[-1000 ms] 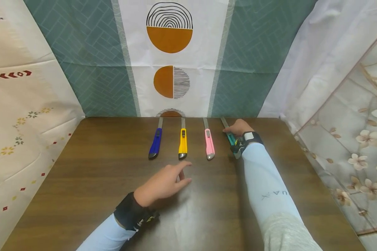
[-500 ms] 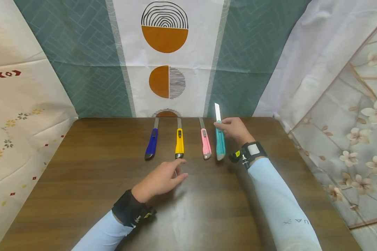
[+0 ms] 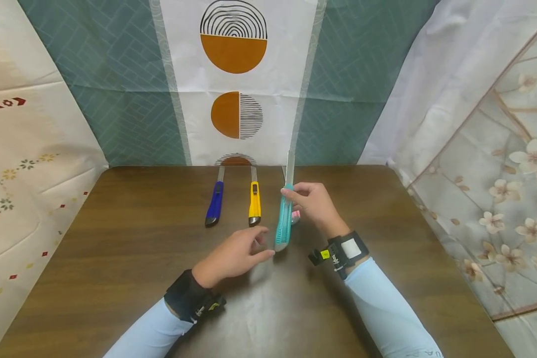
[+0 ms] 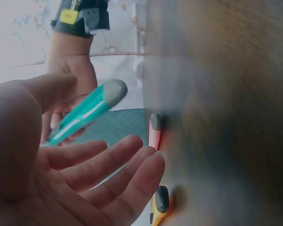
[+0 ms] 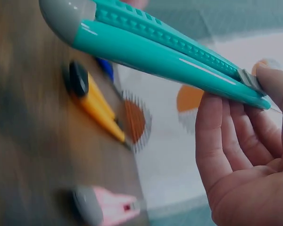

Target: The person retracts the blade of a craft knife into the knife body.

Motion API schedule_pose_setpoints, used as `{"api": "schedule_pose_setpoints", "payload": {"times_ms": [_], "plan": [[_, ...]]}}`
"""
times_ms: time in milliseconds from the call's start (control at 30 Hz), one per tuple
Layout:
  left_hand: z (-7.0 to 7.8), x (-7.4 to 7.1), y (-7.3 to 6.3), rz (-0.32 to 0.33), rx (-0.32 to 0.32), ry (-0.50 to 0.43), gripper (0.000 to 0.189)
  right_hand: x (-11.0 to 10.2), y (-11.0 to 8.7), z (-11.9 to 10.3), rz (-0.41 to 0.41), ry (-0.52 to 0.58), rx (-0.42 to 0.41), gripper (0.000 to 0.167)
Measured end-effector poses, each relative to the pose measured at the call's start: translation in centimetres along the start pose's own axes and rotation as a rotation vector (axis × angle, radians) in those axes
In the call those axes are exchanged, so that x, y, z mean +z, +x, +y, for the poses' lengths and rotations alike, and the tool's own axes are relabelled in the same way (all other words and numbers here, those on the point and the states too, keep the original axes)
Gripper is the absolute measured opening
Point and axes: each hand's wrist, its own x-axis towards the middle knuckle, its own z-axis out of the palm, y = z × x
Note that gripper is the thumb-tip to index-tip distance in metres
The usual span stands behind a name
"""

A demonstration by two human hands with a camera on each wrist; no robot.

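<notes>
The worktop before you looks like brown wood, smooth, with a soft sheen. Above it, your teal knife shows a glossy plastic body, a ridged plastic strip, a duller grey end cap and a metal blade. On the worktop, you see smooth plastic on the blue knife, yellow knife and pink knife. Behind the worktop, you face a matt, lightly creased cloth; over its near edge, your sleeves are smooth cloth.
</notes>
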Motion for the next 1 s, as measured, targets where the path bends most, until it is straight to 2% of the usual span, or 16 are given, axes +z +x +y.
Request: {"api": "schedule_pose_setpoints", "payload": {"times_ms": [167,333,533,767,1000], "plan": [[0.0,0.1,-0.8,0.004,0.019,-0.058,0.068,1.5,-2.4,-0.8,0.027,0.010,-0.082,0.047],[0.1,0.1,-1.3,-0.006,0.090,-0.118,0.053,2.5,-4.0,-1.6,0.062,0.042,-0.181,0.040],[0.3,0.3,-1.9,-0.009,0.146,-0.156,0.037,3.0,-5.2,-2.3,0.079,0.094,-0.192,0.034],[0.8,-0.2,-2.6,-0.018,0.193,-0.134,0.021,3.7,-6.0,-2.9,0.082,0.121,-0.202,0.032],[1.1,-0.6,-3.1,-0.078,0.216,-0.132,0.022,4.6,-6.5,-3.8,0.030,0.086,-0.300,0.028]]}}
